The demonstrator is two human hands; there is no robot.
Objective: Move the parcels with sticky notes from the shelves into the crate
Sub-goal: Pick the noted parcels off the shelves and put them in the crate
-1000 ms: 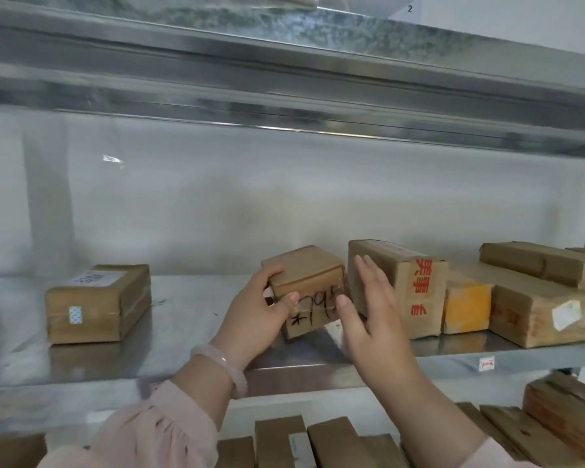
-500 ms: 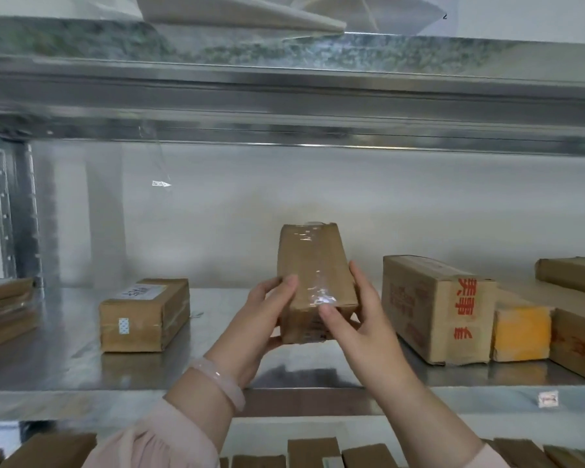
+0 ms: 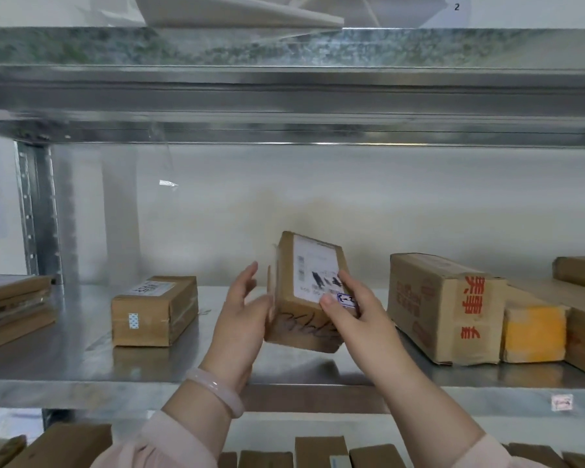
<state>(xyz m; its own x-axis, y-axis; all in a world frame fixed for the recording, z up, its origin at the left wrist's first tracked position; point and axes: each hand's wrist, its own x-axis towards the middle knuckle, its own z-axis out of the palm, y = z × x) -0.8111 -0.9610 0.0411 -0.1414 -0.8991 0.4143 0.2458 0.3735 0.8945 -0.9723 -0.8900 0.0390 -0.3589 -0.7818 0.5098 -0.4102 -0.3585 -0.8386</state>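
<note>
I hold a small brown cardboard parcel (image 3: 304, 298) tilted in the air, just above the metal shelf (image 3: 81, 366). A white shipping label faces me on its top face and black handwriting runs along its lower side. My right hand (image 3: 355, 319) grips its right edge, thumb on the label's lower corner. My left hand (image 3: 240, 315) presses flat against its left side with fingers spread upward. No sticky note shows on the faces I can see. The crate is out of view.
On the shelf, a taped brown parcel (image 3: 154, 310) lies to the left and stacked flat parcels (image 3: 14, 309) at the far left. A tall box with red characters (image 3: 446, 305) and a yellow-ended parcel (image 3: 534, 332) stand right. More parcels (image 3: 318, 450) fill the lower shelf.
I lifted the parcel off the shelf and turned it in both hands; its label face now points toward me instead of the taped plain face. The view has shifted left.
</note>
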